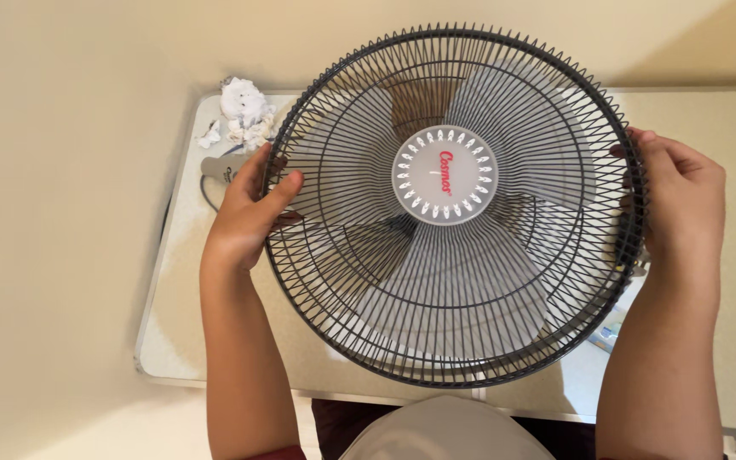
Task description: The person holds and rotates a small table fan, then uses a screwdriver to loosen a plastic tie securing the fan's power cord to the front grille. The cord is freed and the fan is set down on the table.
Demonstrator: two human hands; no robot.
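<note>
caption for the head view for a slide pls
Left hand and right hand grip opposite rims of a dark wire fan guard over a table.

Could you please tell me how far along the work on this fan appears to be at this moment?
Already in place: the dark wire fan guard is closed over the grey blades, its round centre cap fitted. In hand: the left hand and right hand grip opposite sides of the guard rim above the table. Left, seemingly: crumpled white tissue sits on the table corner. Whether the guard is fastened cannot be seen.
</note>
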